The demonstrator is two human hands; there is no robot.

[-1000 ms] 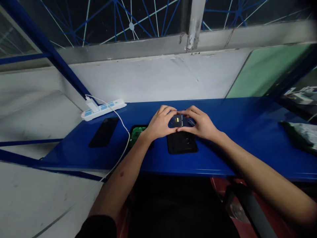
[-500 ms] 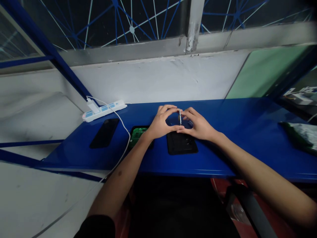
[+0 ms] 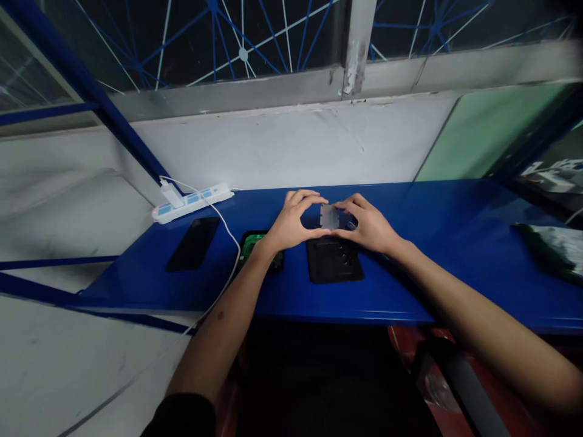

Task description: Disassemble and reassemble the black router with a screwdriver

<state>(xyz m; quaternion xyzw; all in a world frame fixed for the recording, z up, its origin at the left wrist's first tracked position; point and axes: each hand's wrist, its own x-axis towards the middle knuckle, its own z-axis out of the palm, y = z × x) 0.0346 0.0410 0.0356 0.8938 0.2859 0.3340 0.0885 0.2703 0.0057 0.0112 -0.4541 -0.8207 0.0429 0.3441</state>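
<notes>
Grey plate loose in the fingers, fitted to nothing
Left hand and right hand pinch its edges between thumbs and fingertips; the green board lies uncovered beside the left wrist, the black cover separate, just nearer the body than the thumbs.

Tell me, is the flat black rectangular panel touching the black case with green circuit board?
Apart. In the head view, a strip of glossy blue tabletop shows between the panel and the case.
</notes>
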